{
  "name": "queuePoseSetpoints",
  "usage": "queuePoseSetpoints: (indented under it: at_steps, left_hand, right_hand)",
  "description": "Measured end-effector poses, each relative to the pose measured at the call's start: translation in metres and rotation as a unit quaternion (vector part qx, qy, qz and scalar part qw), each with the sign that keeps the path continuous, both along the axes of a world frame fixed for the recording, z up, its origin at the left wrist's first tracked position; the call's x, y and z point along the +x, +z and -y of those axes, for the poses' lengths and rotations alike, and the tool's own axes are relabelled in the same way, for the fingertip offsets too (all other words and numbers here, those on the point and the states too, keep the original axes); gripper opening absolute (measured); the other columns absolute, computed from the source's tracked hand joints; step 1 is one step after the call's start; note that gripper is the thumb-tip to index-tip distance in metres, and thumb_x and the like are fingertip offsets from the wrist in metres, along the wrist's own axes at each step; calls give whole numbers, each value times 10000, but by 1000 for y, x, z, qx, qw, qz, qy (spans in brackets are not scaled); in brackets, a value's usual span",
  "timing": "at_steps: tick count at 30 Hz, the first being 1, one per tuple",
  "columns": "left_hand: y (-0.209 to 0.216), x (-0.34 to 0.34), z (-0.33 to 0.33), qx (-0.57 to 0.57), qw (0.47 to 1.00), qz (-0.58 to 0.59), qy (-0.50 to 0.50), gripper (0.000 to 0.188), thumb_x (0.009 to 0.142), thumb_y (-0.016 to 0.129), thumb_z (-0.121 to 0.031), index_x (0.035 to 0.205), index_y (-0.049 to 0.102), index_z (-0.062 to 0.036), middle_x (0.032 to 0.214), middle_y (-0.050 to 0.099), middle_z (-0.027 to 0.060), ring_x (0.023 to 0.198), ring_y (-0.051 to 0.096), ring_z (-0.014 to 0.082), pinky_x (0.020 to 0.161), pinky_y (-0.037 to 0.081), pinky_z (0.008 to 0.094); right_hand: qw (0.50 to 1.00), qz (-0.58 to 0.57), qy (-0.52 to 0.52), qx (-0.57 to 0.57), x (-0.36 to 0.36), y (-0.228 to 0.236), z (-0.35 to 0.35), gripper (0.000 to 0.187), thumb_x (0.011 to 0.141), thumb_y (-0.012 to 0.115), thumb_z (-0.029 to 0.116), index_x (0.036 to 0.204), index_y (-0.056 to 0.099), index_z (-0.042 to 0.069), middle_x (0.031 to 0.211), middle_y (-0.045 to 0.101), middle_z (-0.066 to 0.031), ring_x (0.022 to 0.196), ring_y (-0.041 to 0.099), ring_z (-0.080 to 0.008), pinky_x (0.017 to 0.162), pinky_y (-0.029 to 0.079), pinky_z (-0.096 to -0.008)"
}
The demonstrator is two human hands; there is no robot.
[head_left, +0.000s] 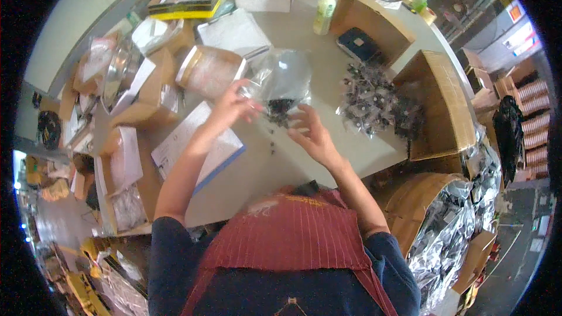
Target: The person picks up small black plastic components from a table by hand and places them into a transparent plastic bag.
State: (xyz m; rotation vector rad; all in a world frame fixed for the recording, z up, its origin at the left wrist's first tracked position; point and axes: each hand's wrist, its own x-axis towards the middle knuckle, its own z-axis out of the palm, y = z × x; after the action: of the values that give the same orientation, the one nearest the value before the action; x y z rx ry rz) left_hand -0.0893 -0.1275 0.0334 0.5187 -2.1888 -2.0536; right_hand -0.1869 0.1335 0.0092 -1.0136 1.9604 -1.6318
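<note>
Left fingers [249, 100] pinching edge of clear plastic bag [281, 79], held up over grey table [257, 164]. Right hand [310, 134] open, fingers spread, just below bag, not gripping. Dark small parts [281, 107] pooled at bag bottom; a few loose on table beneath. Heap of bagged dark parts [374, 102] right, white sheet on clipboard [196, 143] left.

Bare table [328, 90] between the clear bag [281, 79] and the pile of small dark parts [374, 102]: room to pass there. More open table near the body, by the notepad [196, 146]. Blocked on the left by crowded boxes [140, 102], on the right by a big cardboard box [439, 105], behind by a bottle [324, 11].
</note>
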Motion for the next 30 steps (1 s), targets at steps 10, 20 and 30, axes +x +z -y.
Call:
queuePoseSetpoints:
  at_steps: [10, 20, 30]
  left_hand:
    - [-47, 76, -64, 107, 989, 87, -46, 291, 947, 648, -143, 1192, 571, -8, 921, 717, 118, 756, 680, 175, 612, 538, 302]
    - [-96, 84, -100, -21, 992, 76, 97, 186, 950, 642, -158, 1067, 727, -41, 909, 709, 7, 812, 596, 81, 732, 475, 251]
    - [-120, 86, -115, -24, 990, 25, 140, 183, 939, 652, -171, 1046, 739, -50, 945, 736, 29, 865, 637, 110, 803, 498, 275]
  right_hand:
    - [944, 238, 185, 135, 20, -32, 13, 201, 905, 710, 103, 1054, 614, 8, 883, 672, -52, 825, 664, -114, 660, 519, -262]
    - [907, -416, 31, 64, -28, -81, 63, 509, 794, 603, 6, 1299, 541, 23, 1369, 529, -195, 1271, 519, -380, 1036, 436, -493]
    - [866, -459, 129, 150, -4, -104, 22, 530, 911, 538, 78, 1431, 459, 16, 1503, 420, -189, 1436, 338, -375, 1186, 281, -499]
